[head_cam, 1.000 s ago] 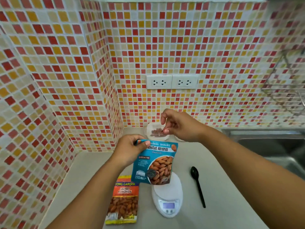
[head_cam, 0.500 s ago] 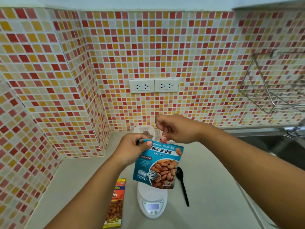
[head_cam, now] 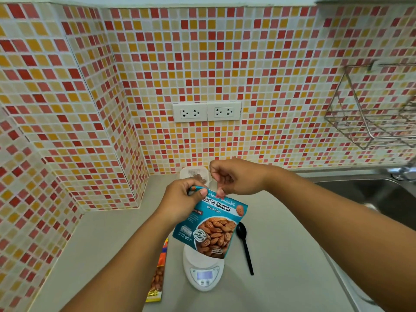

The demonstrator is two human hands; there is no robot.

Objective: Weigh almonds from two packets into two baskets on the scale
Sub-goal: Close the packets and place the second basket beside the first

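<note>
— Above the counter's front edge, over the scale: blue packet, gripped at its top corner by the left hand.
— And the right hand?
— Back from the basket at the rear edge, now curled at the packet's mouth; pinching or not, cannot tell. Likely a further portion to come.

teal almond packet; white scale; black spoon; red, orange and cream mosaic wall tiles
</note>
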